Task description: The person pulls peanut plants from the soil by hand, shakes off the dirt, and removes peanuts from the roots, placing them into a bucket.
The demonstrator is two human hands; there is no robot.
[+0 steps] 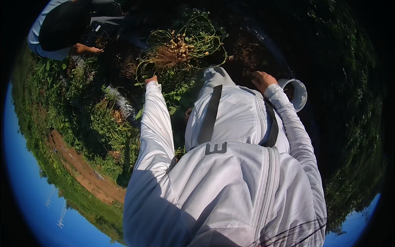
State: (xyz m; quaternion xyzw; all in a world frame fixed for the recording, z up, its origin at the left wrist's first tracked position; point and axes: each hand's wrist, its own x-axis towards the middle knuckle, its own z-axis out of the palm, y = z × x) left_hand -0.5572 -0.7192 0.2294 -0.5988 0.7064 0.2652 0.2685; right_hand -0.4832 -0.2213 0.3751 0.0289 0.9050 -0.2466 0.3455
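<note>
An uprooted peanut plant lies before me, with a cluster of tan peanut pods, brown roots and green stems. My left hand is at its lower left edge, beside the stems. The sleeve and the angle hide most of its fingers, so a grip cannot be made out. On the other side, my right hand is lowered over dark soil with its fingers bent. Deep shadow hides whether anything is under its fingertips. Right beside that wrist is a white bucket, with some dark contents partly visible inside.
Another person's hand reaches out at the upper left. More peanut plants with pods lie on the left, by a strip of plastic sheeting. Dense foliage fills the right side. A bare dirt strip runs at lower left.
</note>
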